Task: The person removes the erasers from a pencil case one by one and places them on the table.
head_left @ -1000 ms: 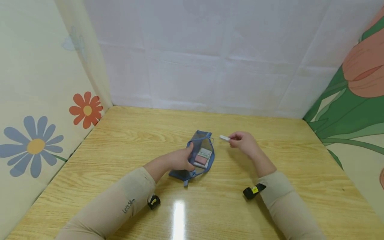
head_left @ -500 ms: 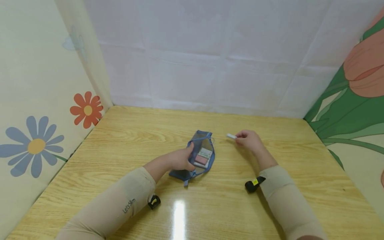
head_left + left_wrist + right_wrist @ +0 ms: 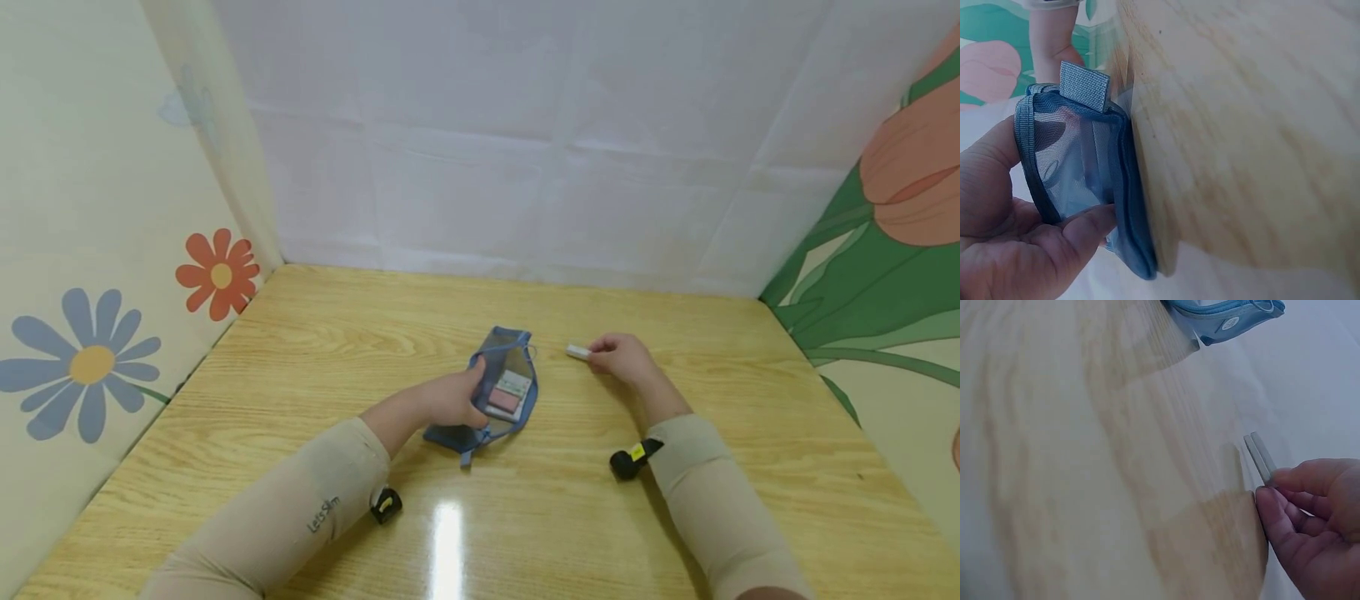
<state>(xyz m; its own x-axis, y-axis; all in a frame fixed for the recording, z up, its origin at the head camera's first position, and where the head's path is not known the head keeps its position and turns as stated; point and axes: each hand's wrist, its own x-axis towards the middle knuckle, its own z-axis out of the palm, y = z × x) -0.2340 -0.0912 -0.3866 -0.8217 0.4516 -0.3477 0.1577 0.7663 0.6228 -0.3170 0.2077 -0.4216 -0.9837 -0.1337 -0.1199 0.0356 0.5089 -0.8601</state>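
- The bench (image 3: 352, 321), with yellow wood grain, carries everything in this work.
- Two arms come from the near edge, both in beige sleeves (image 3: 285, 508): the left one goes in diagonally toward the middle, the right one bends inward. At each wrist there is a black camera (image 3: 624, 465).
- The blue mesh pouch (image 3: 495, 354) rests near the middle of the bench, with its mouth facing right.
- The two hands are well apart from each other. The left hand (image 3: 452, 400) is clamped on the pouch from its left side, with thumb and finger spread widely at the mouth.
- The right hand (image 3: 621, 358) is to the right of the pouch; it pinches between thumb and fingertip.
- Inside the pouch lie a white printed piece (image 3: 513, 382) and a pink block (image 3: 503, 401).
- The small white bar (image 3: 577, 352) is in this pinch, its free end pointing left; whether it touches the bench, I cannot tell.
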